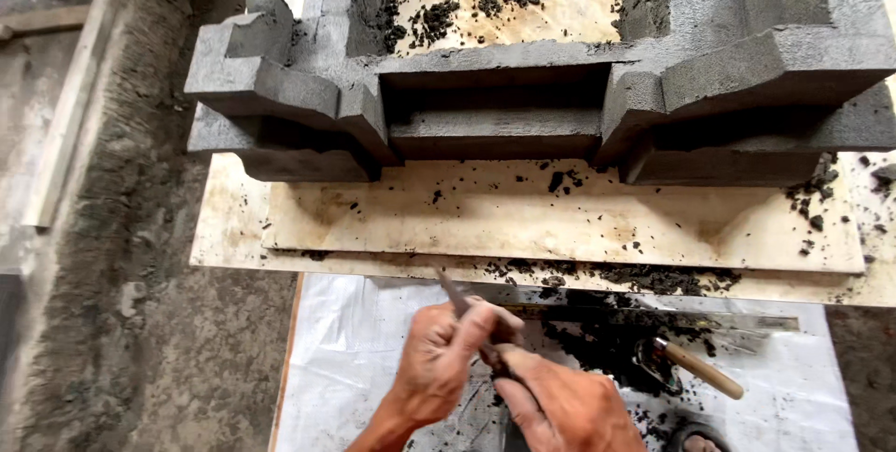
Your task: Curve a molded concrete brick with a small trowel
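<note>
Gripping a thin metal blade (455, 295) at lower centre, left hand (439, 363) fingers closed round it, right hand (560, 405) pinching its lower end; risking, likely, a slip on gritty mortar, nicking fingers or jabbing the grey moulded cement block (523, 88) sitting above on the board (560, 228)

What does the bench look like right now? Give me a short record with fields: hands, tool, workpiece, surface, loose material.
hands: left hand and right hand meet low in the head view, both gripping one thin metal blade
tool: wooden-handled trowel lies on the white plastic sheet, right of the hands
workpiece: grey stepped mortar moulding, wet-looking, on a pale board
loose material: dark mortar crumbs along the board's front edge and around the trowel
</note>
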